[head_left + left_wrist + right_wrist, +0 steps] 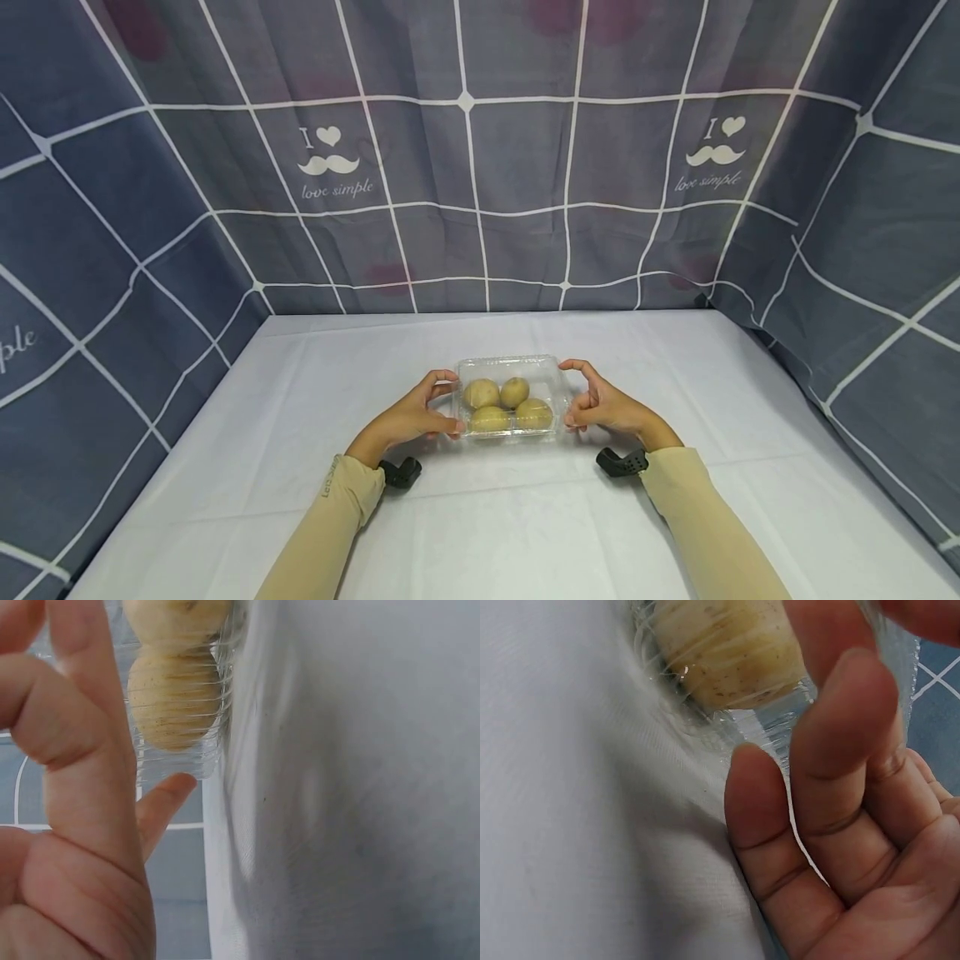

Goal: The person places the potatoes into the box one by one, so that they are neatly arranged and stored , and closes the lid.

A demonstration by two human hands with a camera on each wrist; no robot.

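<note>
A clear plastic clamshell box (512, 364) with its lid down sits on the white table, holding several yellow potatoes (534, 414). My left hand (414, 414) grips the box's left end, thumb at the near corner and fingers towards the far one. At the other end my right hand (611, 410) holds it in the same way, index finger stretched to the far corner. In the left wrist view, potatoes (176, 697) show through the ribbed side wall beside the left hand. The right wrist view has one speckled potato (727, 652) behind the plastic, above the curled fingers.
White cloth covers the table (510, 517). A dark checked curtain (420, 158) with white lines hangs behind it and along both sides. Black wrist bands (624, 462) protrude below the hands, near the beige sleeves (705, 508).
</note>
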